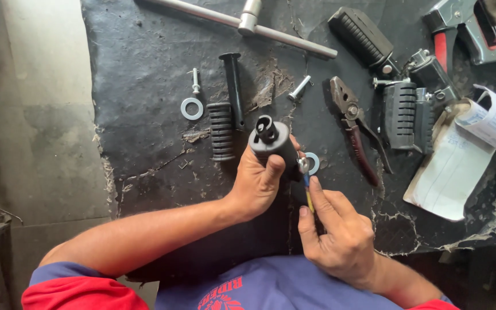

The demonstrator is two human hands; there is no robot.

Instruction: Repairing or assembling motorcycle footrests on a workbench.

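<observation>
My left hand (256, 181) grips a black rubber footpeg piece (271, 140), its open end turned up toward me. My right hand (337, 232) holds a thin blue and yellow screwdriver (307, 192), whose tip meets a silver bolt (303, 165) at the side of the footpeg. A flat washer (313, 163) lies on the mat just behind the bolt. Both hands work over a worn black rubber mat (144, 103).
On the mat lie a ribbed rubber sleeve (221, 131), a black pin (233, 89), a bolt (195, 81), a washer (192, 108), a screw (299, 88), pliers (354, 129), a T-handle wrench (248, 20), more footpegs (400, 115) and papers (460, 161). Concrete floor (35, 115) is at left.
</observation>
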